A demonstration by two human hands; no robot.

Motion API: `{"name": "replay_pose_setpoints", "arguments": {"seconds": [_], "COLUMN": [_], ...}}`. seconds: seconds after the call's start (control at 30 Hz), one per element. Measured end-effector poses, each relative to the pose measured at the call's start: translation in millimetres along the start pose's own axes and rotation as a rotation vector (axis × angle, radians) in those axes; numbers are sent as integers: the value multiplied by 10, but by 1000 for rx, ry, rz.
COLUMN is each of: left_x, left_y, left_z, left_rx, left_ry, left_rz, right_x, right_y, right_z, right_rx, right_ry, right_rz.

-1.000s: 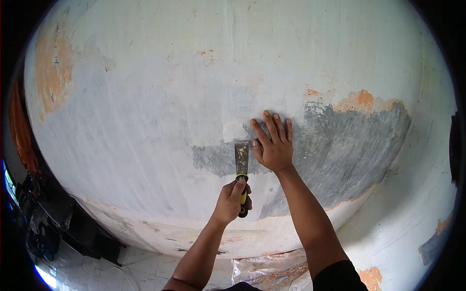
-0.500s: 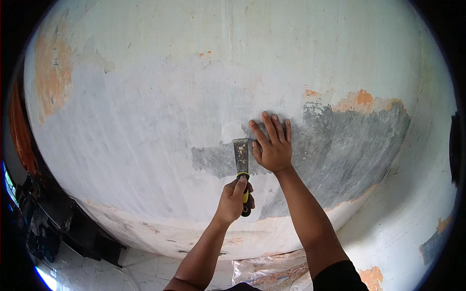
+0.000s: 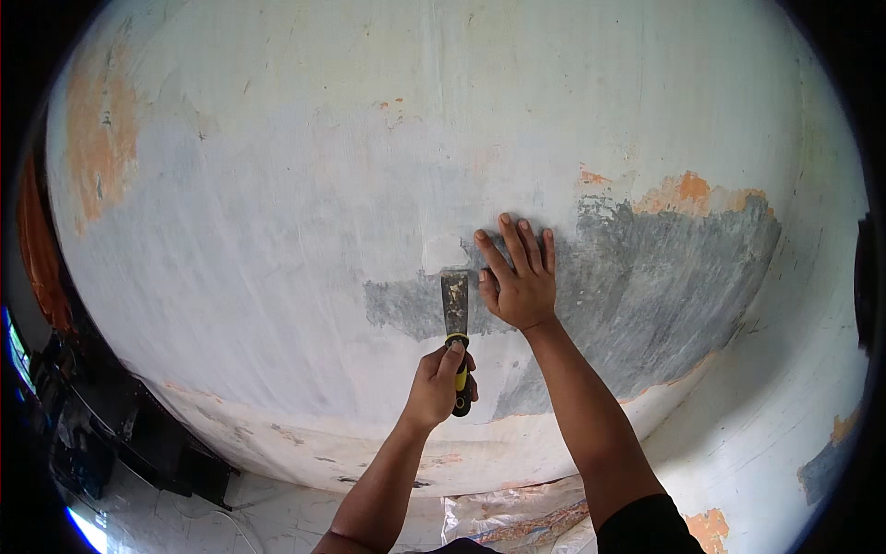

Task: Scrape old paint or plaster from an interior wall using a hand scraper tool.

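My left hand (image 3: 439, 382) grips the black and yellow handle of a putty scraper (image 3: 455, 314), its flat metal blade pointing up and pressed against the white painted wall (image 3: 277, 203). The blade's tip meets the edge between white paint and a scraped grey patch (image 3: 646, 277). My right hand (image 3: 517, 277) lies flat on the wall just to the right of the blade, fingers spread upward, palm on the grey area.
Orange patches show through the paint at the upper left (image 3: 97, 138) and above the grey patch (image 3: 688, 192). A dark piece of furniture (image 3: 148, 434) stands at the lower left. Crumpled plastic sheeting (image 3: 517, 517) lies on the floor below.
The scraper blade and my left hand have shifted slightly upward along the wall. My right hand stays flat in nearly the same spot.
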State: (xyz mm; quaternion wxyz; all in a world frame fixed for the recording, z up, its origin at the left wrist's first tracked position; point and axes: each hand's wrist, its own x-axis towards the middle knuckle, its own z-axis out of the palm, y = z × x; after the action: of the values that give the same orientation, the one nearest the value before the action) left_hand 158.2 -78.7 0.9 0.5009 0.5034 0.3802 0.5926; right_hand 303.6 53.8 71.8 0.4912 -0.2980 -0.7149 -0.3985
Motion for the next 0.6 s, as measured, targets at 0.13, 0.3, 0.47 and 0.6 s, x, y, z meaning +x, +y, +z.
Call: {"name": "replay_pose_setpoints", "arguments": {"seconds": [0.13,0.3,0.47,0.6], "left_x": [-26,-17,-45,-18], "left_y": [34,63,37,85], "left_z": [32,-14,-3,89], "left_rx": [-41,-39,-60,-53], "left_ry": [-12,-14,-25,20], "left_rz": [5,-17,-51,22], "right_x": [-16,3,-8,-1], "right_y": [8,-23,-6,-11], "right_z": [-17,-12,-19,-15], "right_rx": [2,22,13,21], "right_ry": [7,-13,6,-9], "right_rz": [-3,2,0,5]}}
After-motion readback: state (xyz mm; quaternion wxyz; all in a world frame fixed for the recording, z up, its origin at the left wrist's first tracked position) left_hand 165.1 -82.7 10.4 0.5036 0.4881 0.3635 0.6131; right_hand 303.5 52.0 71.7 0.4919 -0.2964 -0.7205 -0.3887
